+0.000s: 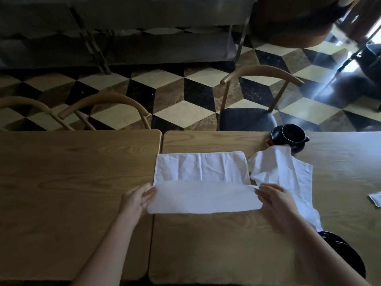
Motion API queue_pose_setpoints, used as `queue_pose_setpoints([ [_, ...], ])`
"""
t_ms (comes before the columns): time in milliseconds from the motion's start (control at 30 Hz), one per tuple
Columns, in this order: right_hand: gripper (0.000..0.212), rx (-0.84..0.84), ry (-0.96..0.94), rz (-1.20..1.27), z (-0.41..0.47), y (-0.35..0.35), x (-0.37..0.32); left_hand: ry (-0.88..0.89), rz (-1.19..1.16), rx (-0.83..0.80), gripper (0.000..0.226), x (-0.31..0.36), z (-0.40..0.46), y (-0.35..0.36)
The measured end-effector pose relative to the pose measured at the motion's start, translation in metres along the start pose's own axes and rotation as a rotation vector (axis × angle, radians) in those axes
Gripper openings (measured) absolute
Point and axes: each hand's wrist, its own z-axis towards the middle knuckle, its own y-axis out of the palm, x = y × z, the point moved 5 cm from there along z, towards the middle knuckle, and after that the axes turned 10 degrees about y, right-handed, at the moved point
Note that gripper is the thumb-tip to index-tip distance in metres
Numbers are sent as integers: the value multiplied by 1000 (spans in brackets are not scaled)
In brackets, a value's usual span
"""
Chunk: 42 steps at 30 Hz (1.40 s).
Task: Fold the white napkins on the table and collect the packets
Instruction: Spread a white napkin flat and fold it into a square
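The left hand (138, 200) pinches the left end of the folded-over near flap of a white napkin (201, 183), fingers curled at its edge. The napkin lies flat on the right-hand wooden table (216, 244), just right of the seam with the left table (72, 182). The right hand (274, 200) grips the flap's right end the same way. Under that hand and further right lies a second, crumpled napkin (282, 168), its far corner touching a black pot (291, 137). A small white packet (375, 198) sits near the right edge.
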Motion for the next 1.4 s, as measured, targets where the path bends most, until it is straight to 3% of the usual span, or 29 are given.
queue_pose_setpoints([
  [167,14,-72,-19,-180,50,31,-44,-12,141,-94,11,15,49,33],
  [267,9,58,-54,-444,82,40,-62,94,410,14,1,20,74,45],
  [367,15,175,-171,-781,116,51,-80,178,547,58,10,23,103,60],
  [533,33,166,-257,-1007,156,72,-94,204,684,127,9,18,144,68],
  [967,18,160,-187,-1094,207,92,-90,223,793,92,6,9,179,82],
  [1400,23,168,-201,-1115,218,93,-93,221,786,152,14,0,197,77],
])
